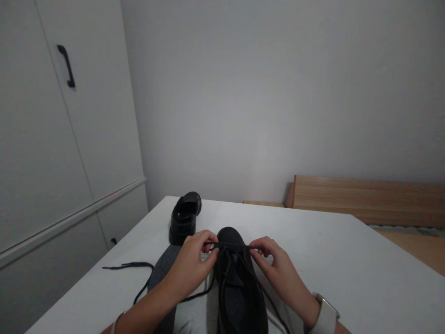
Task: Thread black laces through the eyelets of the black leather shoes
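Observation:
A black shoe (243, 297) lies on the white table in front of me, its toe pointing away. Between my two hands a black shoelace (232, 244) is stretched across the shoe's upper, near the toe. My left hand (198, 260) pinches the lace on the shoe's left side, thumb against the fingers. On the other side my right hand (271, 257) pinches it in the same way. Loose lace hangs down along the shoe's right side, and more lace trails left under my left forearm. Part of the shoe's left side is hidden by my left hand.
A second black shoe (184, 218) sits farther back on the white table (320, 246). Dark grey cloth (167, 264) lies left of my hand. White cabinets (86, 116) stand at left, and a wooden headboard (365, 197) is beyond the table at right.

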Action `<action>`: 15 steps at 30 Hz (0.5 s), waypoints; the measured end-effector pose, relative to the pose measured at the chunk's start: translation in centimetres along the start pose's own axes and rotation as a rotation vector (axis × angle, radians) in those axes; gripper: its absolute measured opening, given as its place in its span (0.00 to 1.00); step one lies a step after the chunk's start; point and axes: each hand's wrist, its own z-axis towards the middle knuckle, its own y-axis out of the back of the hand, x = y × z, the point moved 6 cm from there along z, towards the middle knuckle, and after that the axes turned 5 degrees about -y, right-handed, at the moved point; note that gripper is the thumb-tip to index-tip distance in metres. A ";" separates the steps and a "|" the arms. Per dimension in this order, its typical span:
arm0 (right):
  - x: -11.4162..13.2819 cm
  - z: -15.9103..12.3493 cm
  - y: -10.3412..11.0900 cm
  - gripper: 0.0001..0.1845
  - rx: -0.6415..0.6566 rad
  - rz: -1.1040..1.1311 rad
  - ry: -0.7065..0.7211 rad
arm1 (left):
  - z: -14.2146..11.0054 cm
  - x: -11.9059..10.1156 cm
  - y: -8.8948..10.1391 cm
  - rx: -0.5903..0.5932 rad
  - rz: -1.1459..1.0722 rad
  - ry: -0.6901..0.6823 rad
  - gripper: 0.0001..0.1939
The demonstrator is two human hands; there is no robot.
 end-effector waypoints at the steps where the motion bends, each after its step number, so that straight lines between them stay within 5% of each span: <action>1: -0.1 0.1 -0.1 0.10 0.009 0.006 -0.009 | 0.0 0.2 -0.2 0.024 0.015 0.013 0.05; 9: 0.9 -0.5 0.6 0.05 -0.145 0.080 0.058 | 0.1 0.7 -0.4 -0.027 -0.007 -0.081 0.05; 15: 0.1 -0.3 1.2 0.04 -0.207 0.355 -0.039 | 0.2 0.9 0.6 -0.138 -0.225 -0.033 0.03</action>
